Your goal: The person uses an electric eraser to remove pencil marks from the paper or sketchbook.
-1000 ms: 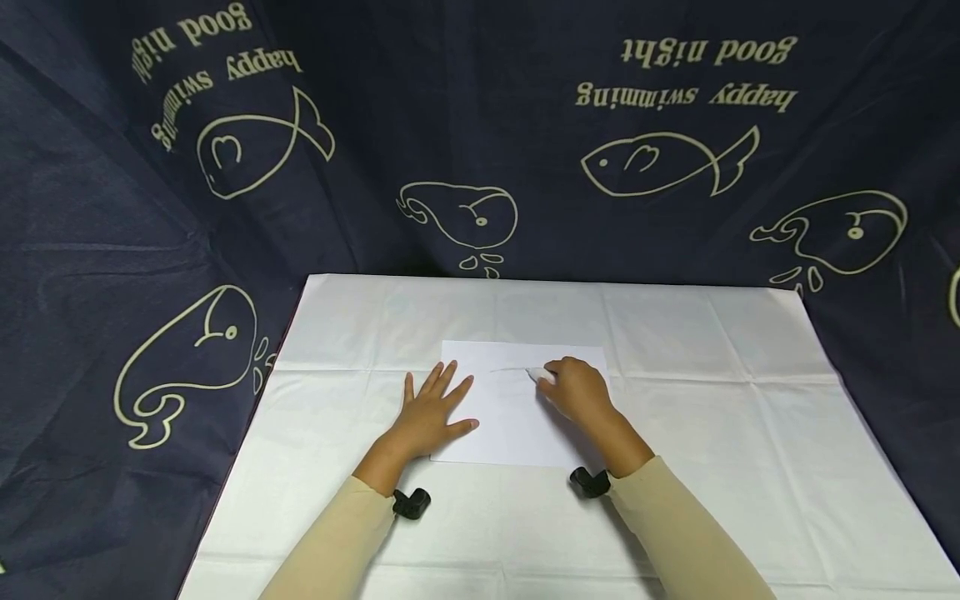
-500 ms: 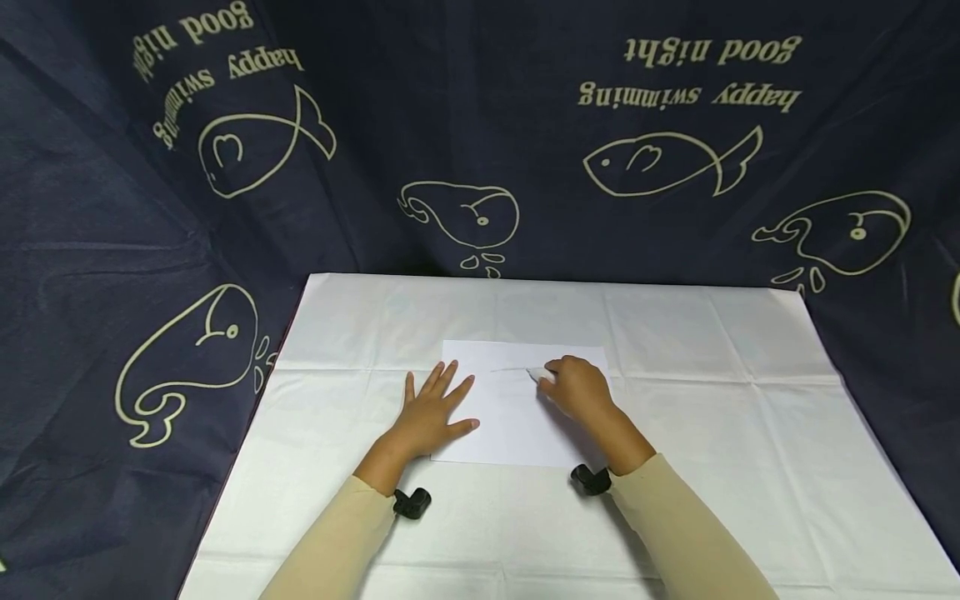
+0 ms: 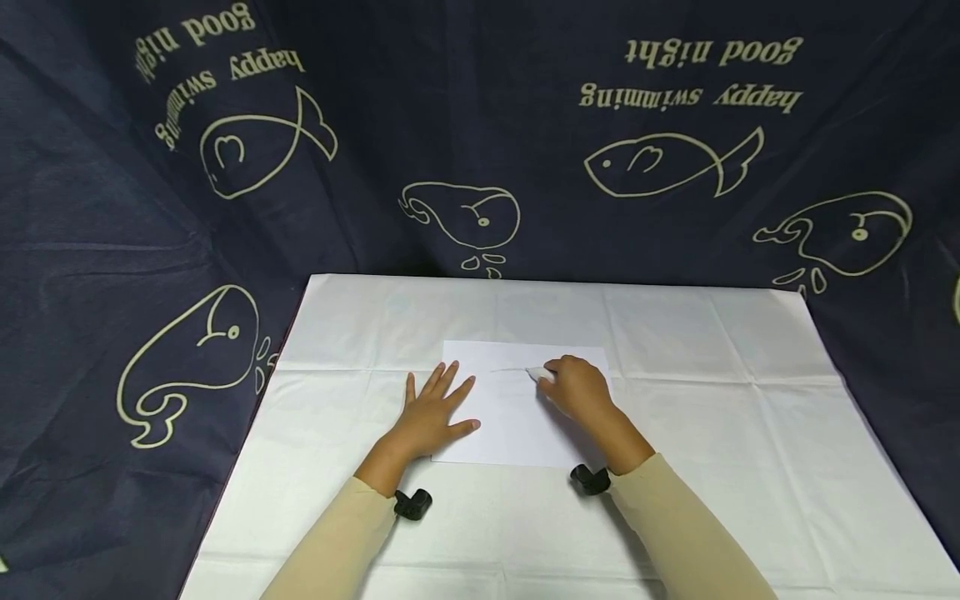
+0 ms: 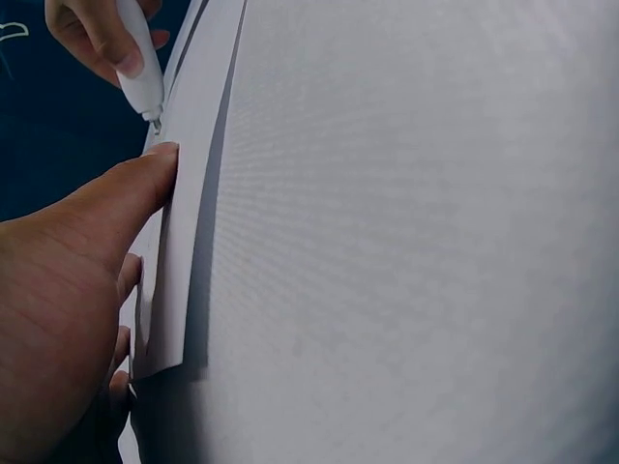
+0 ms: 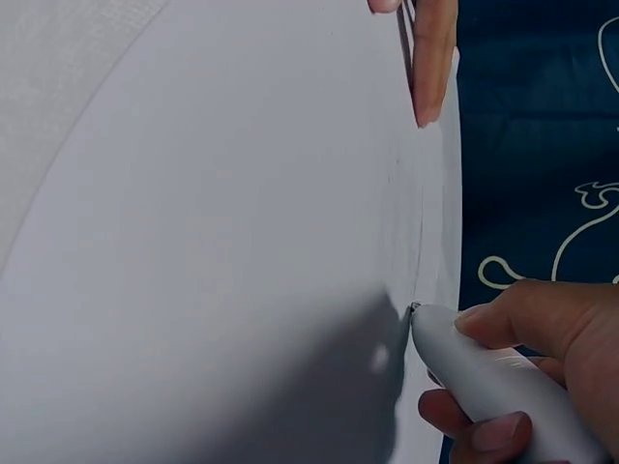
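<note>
A white sheet of paper [image 3: 517, 417] lies on the cloth, with a faint thin grey line across its upper part. My left hand [image 3: 431, 419] rests on the sheet's left side, fingers spread and straight. In my right hand [image 3: 581, 390] is a thick white pen [image 3: 537, 374], pinched between thumb and fingers. Its small metal tip meets the paper at the right end of the line. The right wrist view has the pen's smooth, rounded body [image 5: 493, 387] close up, and the line [image 5: 421, 232] runs from its tip toward the left hand's fingers.
A creased white cloth [image 3: 712, 433] covers the table. Behind and to the left hangs a dark blue curtain [image 3: 480, 100] printed with fish, whales and upside-down lettering. Both wrists carry a small black camera [image 3: 412, 504] beside beige sleeves.
</note>
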{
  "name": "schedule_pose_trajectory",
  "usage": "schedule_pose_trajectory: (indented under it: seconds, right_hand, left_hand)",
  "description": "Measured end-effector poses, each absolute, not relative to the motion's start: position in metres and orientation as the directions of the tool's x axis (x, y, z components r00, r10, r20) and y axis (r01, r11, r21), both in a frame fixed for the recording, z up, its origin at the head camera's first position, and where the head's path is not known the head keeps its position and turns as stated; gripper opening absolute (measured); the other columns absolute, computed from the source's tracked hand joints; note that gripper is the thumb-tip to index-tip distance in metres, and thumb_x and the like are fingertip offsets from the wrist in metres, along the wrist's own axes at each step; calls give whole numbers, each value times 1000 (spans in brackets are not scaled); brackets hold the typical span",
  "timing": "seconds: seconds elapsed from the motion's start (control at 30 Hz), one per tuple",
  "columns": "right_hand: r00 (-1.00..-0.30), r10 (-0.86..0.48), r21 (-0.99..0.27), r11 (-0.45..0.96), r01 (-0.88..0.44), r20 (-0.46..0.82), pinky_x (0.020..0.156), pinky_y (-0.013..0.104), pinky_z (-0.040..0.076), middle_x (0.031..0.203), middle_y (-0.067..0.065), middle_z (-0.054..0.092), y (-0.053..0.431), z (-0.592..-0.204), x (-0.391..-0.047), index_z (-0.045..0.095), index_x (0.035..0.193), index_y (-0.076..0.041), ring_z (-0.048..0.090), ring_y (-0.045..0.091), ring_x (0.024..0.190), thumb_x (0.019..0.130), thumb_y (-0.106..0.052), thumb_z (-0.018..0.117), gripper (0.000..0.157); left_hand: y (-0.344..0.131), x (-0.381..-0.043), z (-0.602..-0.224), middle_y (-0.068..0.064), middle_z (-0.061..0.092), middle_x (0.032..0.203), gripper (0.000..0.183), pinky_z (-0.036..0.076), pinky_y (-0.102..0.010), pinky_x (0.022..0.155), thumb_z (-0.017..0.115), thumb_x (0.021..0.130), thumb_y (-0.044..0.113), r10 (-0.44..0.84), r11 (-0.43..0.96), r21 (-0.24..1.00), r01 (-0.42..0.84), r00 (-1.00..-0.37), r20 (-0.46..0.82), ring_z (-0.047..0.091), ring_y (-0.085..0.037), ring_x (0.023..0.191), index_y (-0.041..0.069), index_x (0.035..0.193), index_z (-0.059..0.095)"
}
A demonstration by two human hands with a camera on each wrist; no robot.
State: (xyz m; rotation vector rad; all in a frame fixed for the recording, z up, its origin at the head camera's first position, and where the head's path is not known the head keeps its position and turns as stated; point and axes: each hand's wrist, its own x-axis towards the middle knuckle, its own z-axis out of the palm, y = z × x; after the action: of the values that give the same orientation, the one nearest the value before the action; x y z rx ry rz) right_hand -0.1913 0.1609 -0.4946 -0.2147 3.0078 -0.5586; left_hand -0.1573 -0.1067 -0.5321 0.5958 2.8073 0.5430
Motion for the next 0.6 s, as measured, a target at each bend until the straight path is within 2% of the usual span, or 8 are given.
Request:
schedule_pose_trajectory:
  seconds: [0.27,0.5,0.6]
  right_hand:
    - [-984,-172,-376,916,-139,-53,86,51,56,111,18,74,157,-497,-193,73,121,-4,70,39,104,93,-26,68,36]
    - [-990,-131,-364,926,-103,-55,88,52,56,115,20,73,158,-495,-191,74,120,-4,69,40,108,92,-24,70,35]
    - [-989,-145,-370,921,-121,-37,83,51,57,112,20,74,157,-496,-191,74,119,-3,71,38,101,92,-24,70,34]
  left_hand:
    - [-106,-157,-532,-8,10,172,75,-5,-73,119,56,98,58,425,852,395,344,-895,-137,4,-32,160,25,161,30]
    - [-106,-157,-531,-8,10,172,76,-5,-73,119,55,98,58,428,850,398,346,-893,-137,4,-32,160,25,161,29]
    - [-106,-157,-532,-8,10,172,75,-5,-73,119,55,98,58,427,850,398,346,-894,-136,4,-32,160,25,161,30]
